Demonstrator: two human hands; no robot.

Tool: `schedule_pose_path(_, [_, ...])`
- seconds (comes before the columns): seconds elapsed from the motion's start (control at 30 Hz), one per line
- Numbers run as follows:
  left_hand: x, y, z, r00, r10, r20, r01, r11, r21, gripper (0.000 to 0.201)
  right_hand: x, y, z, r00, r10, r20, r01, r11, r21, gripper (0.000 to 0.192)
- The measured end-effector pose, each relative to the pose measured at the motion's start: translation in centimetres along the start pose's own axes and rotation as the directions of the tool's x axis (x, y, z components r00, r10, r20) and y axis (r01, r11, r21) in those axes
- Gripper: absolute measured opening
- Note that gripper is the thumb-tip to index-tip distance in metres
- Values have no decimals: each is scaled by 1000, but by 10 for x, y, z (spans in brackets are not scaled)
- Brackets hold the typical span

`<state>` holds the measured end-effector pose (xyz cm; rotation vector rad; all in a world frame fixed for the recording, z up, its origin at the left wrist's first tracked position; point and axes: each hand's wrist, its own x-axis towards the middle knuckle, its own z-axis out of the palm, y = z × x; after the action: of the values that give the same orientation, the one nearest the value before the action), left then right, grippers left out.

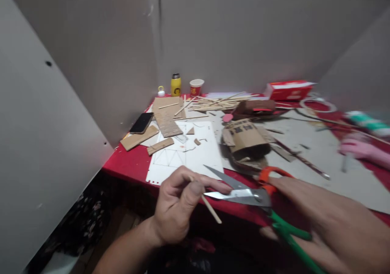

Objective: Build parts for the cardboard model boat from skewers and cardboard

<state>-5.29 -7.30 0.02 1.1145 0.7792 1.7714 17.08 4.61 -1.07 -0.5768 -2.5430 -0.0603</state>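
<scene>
My left hand is closed, pinching a thin wooden stick between thumb and fingers, with one end sticking out toward the lower right. In my right hand is a pair of scissors with an orange and a green handle. Their blades stand apart and point left, close to the stick and the left fingers. Whether a blade touches the stick I cannot tell. Beyond the hands lies a white sheet with pencilled lines and small cardboard scraps on it.
Behind are a bundle of sticks, a yellow bottle, a paper cup and a red box. A phone and cardboard strips lie left. A rolled cardboard piece sits mid-table; a pink glue gun-like tool is right.
</scene>
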Motion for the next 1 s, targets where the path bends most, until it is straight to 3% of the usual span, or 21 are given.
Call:
schedule_pose_path(0.17, [8,-2,-5,994,-56,-92,60,997,43,19,8,-2,-11,999,-16,52,20,996,-82,45])
schedule_pose_path(0.4, [17,-4,3,973,-227,-34,217,957,-195,22,5,-3,-11,998,7,65,-4,999,-38,45])
schedule_pose_path(0.57, [20,0,-3,954,-236,-182,175,938,-299,20,2,2,-9,997,19,72,-16,999,-41,41])
schedule_pose_path(0.73, [22,0,-11,946,-46,-320,0,990,-142,19,-5,6,-8,999,38,21,-38,999,-1,41])
schedule_pose_path(0.83, [22,-4,-13,956,-7,-293,-24,994,-103,16,-8,0,-8,999,42,-21,-40,997,66,37])
schedule_pose_path(1.0, [18,-6,-12,986,-58,-159,40,992,-117,17,-5,-10,-10,999,24,-22,-22,995,93,34])
